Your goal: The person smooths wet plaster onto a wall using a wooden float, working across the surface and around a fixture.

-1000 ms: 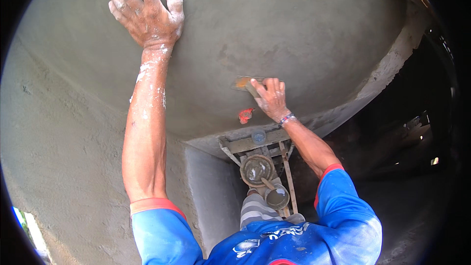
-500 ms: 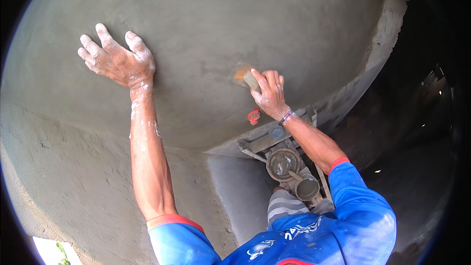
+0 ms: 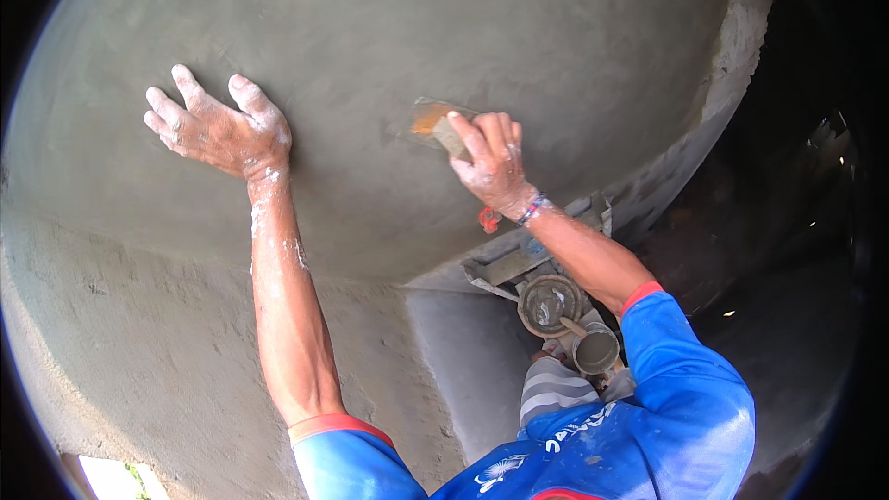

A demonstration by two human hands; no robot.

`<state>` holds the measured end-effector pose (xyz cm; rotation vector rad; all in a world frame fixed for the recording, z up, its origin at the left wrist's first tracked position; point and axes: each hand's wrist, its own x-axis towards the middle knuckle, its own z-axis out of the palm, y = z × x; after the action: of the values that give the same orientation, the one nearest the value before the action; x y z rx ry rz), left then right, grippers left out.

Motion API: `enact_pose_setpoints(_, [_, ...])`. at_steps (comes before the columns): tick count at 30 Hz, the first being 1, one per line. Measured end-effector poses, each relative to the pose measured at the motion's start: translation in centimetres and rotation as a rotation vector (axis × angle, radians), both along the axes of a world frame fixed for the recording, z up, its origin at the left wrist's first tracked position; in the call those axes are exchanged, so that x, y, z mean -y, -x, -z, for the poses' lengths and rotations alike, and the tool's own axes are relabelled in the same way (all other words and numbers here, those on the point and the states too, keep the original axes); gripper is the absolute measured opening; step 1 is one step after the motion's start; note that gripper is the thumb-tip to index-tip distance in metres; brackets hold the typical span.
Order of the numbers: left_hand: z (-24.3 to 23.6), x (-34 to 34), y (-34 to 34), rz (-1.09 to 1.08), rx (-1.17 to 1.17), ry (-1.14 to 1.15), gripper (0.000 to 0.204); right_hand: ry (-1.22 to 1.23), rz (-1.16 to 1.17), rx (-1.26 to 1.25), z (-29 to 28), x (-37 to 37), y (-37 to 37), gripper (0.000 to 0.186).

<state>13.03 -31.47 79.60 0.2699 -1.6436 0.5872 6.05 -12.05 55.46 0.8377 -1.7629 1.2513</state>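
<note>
My left hand lies spread against the smooth grey plaster surface, its fingers apart and dusted white. To the right, my right hand is closed round a small flat trowel with a grey block-like grip. The tool's thin blade, orange in the middle, rests on the plaster; my fingers cover part of the grip. Just below my right wrist, a small red object shows; its kind is unclear.
Below my right forearm, a round bowl holds grey mix, beside a small bucket with a wooden-handled tool. Boards surround them. A rougher wall curves along the lower left; the right side is dark.
My right hand has slid the trowel left and slightly up across the plaster. The left hand stays spread on the surface, slightly lower in view. The bowl and bucket appear shifted a little right.
</note>
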Motion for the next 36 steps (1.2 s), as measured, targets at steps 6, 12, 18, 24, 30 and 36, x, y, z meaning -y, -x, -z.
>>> enact_pose_setpoints(6, [0.8,0.0,0.4,0.066,-0.006,0.0,0.065,-0.274,0.005,-0.179,8.4,-1.2,1.1,0.072])
enact_pose_setpoints(12, [0.3,0.6,-0.7,0.049,-0.009,0.013,0.064,0.117,0.111,0.001,-4.2,-6.3,6.3,0.068])
enact_pose_setpoints(18, [0.2,0.1,0.0,0.083,-0.027,0.014,0.063,0.029,0.036,0.058,0.7,-3.7,3.0,0.079])
enact_pose_setpoints(24, [0.1,0.1,-0.2,0.054,-0.006,-0.001,0.063,0.136,0.139,0.13,5.1,-7.2,6.3,0.064])
enact_pose_setpoints(30, [0.9,0.5,0.3,0.11,-0.023,0.006,0.063,0.19,0.1,0.037,-3.3,-3.9,4.5,0.065])
enact_pose_setpoints(36, [0.2,-0.2,0.0,0.088,-0.016,0.009,0.061,-0.034,0.162,0.189,10.6,-8.0,5.9,0.062])
